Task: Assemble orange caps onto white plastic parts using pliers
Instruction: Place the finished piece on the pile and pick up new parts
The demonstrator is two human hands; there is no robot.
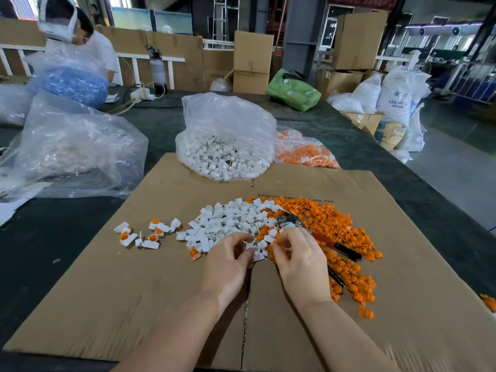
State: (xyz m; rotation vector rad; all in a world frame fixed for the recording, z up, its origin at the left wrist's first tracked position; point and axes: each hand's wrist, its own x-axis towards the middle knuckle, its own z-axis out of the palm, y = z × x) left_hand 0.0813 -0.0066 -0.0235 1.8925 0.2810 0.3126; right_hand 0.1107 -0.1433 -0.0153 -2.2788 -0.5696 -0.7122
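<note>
— Hands first: what are they doing?

— Left hand (228, 261) and right hand (300, 261) meet at the near edge of the heap, fingers curled. The left grip pinches a white part (252, 247) between thumb and fingertips. The right grip is curled tight too, but what sits in it I cannot tell.

— And under them?

— Flattened cardboard (134, 277) spread on the dark worktop (40, 251), with a seam running toward 6 o'clock between the forearms.

— Where are the task's pieces?

— Just beyond the fingers, at 12 o'clock, a pile of white plastic parts (230, 218). Touching it, from 1 round to 4 o'clock, a spread of orange caps (338, 229). The pliers (316, 234) lie on the caps just beside the right hand, metal head toward the white pile, red and black handles pointing to 4 o'clock. Neither hand touches them.

— Anything at 9 o'clock?

— A small cluster of assembled pieces (145, 234), white with orange fitted in, apart from the main pile.

— Farther out?

— At 12 o'clock, a clear bag of white parts (222, 146) stands open on the cardboard's far edge. A bag of orange caps (306, 154) lies beside it at 1 o'clock. At 10 o'clock, a crumpled clear bag (72, 146), and beyond it another person (77, 41) seated at the worktop behind a bag of blue pieces (72, 81).
</note>
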